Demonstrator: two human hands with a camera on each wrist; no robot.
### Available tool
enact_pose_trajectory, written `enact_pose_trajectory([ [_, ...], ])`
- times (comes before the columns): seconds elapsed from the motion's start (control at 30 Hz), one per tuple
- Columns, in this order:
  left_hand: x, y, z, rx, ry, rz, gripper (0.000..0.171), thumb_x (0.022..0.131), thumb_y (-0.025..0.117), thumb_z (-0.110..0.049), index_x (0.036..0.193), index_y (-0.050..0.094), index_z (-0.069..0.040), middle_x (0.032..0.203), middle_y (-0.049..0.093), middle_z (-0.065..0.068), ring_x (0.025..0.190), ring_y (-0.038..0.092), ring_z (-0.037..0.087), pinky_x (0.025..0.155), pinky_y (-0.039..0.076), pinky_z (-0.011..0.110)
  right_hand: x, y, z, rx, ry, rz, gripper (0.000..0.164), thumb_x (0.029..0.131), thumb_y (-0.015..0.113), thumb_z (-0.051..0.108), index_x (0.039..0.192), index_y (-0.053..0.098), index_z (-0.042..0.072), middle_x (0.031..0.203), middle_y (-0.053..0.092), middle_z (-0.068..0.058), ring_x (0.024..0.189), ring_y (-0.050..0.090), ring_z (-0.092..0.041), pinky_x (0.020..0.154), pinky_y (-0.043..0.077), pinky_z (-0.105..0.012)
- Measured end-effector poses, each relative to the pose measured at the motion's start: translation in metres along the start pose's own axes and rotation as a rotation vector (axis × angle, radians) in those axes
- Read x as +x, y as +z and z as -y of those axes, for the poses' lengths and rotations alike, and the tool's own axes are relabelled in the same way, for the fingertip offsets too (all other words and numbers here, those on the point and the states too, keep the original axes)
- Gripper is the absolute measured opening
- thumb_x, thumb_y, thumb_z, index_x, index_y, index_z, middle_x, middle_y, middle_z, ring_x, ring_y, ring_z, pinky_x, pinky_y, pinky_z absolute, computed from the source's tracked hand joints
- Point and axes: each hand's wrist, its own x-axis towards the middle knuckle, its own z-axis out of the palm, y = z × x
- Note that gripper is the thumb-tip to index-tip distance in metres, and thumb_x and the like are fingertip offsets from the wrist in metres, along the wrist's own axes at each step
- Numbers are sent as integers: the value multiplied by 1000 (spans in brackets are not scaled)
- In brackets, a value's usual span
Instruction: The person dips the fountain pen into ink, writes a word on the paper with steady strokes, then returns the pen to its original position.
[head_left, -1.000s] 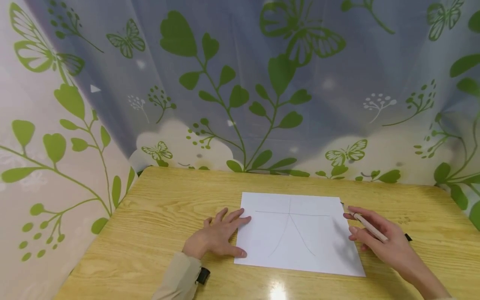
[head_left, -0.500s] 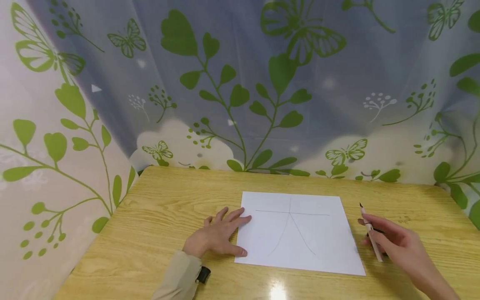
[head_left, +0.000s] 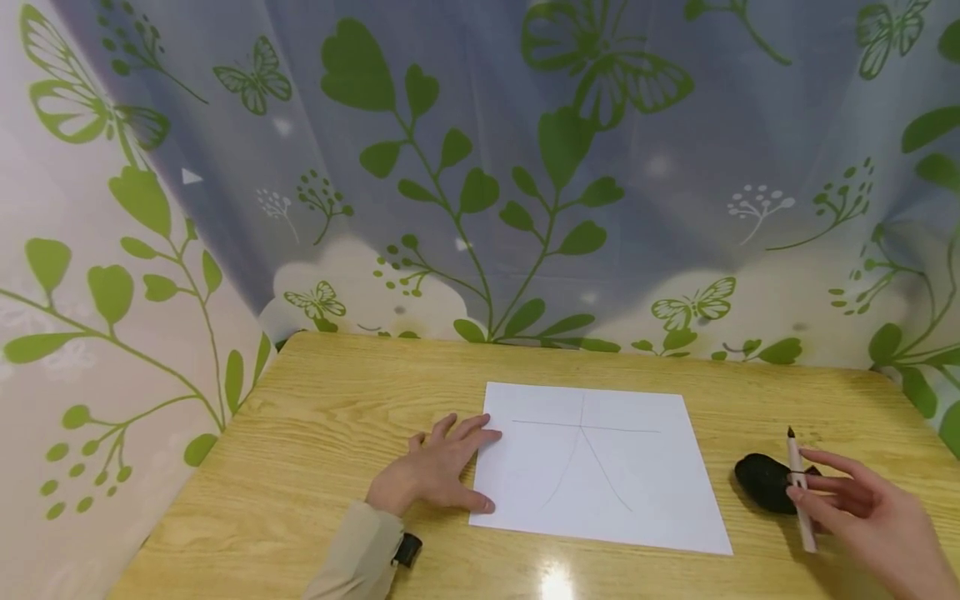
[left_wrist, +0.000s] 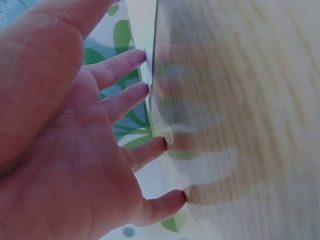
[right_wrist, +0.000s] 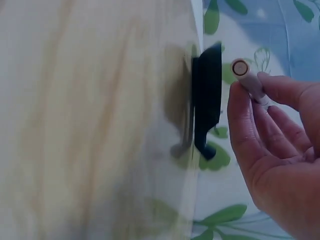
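Observation:
A white sheet of paper [head_left: 547, 483] lies on the wooden table, bearing thin lines: a horizontal one, a short vertical one and two that slant down and apart. My left hand [head_left: 435, 473] rests at its left edge with spread fingers. In the left wrist view, that hand's fingertips [left_wrist: 175, 200] touch the surface. Right of the sheet, my right hand [head_left: 873, 508] pinches a pale pen [head_left: 801, 500] between thumb and fingers, its dark pointed tip facing up and away. Partly behind the pen lies a black oval object [head_left: 761, 483] with a short tab; in the right wrist view it looks shallow.
The wooden table [head_left: 360, 383] reaches back to a curtain [head_left: 465, 167] printed with green leaves and butterflies. A similar patterned cloth [head_left: 67, 375] hangs along the left side. A bright light reflection shows near the table's front.
My right hand has moved right, away from the sheet, and the pen has turned from slanting to nearly upright. The black oval object has come into view beside it. The left hand stays put.

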Motion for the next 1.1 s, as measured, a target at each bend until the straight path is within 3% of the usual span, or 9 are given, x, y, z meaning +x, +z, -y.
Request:
enact_pose_trajectory([
  [0.07, 0, 0, 0, 2, -4, 0, 91, 83, 81, -52, 158, 36, -28, 172, 19, -3, 156, 13, 46, 111, 22, 80, 2, -2, -6, -14, 8, -13, 56, 97, 71, 26, 140, 53, -5, 99, 77, -21, 65, 62, 10, 56, 58, -26],
  [0.23, 0, 0, 0, 11, -2, -8, 90, 82, 81, -53, 157, 39, -27, 172, 19, -3, 156, 15, 46, 110, 22, 80, 9, -6, -20, -3, 48, 1, 55, 97, 71, 22, 140, 52, -7, 93, 77, -15, 65, 63, 7, 57, 59, -26],
  [0.43, 0, 0, 0, 14, 0, -11, 90, 82, 81, -53, 157, 39, -27, 171, 21, -1, 156, 16, 46, 110, 23, 80, 16, -10, -29, -49, 122, 60, 59, 97, 72, 23, 140, 50, -9, 95, 76, -19, 66, 64, 0, 57, 58, -27],
  [0.77, 0, 0, -1, 13, -7, -3, 90, 82, 81, -54, 157, 38, -27, 171, 22, -1, 156, 15, 46, 111, 23, 79, 20, -20, -31, -211, 59, 230, 59, 92, 76, 19, 134, 52, -14, 96, 74, -24, 79, 71, -23, 56, 54, -27],
  [1.1, -1, 0, 2, -2, -2, 31, 94, 83, 80, -54, 160, 33, -28, 173, 16, -1, 158, 9, 46, 113, 18, 79, 27, -19, -38, -258, 90, 265, 79, 85, 82, 41, 136, 52, -12, 97, 73, -24, 81, 70, -28, 61, 58, -34],
])
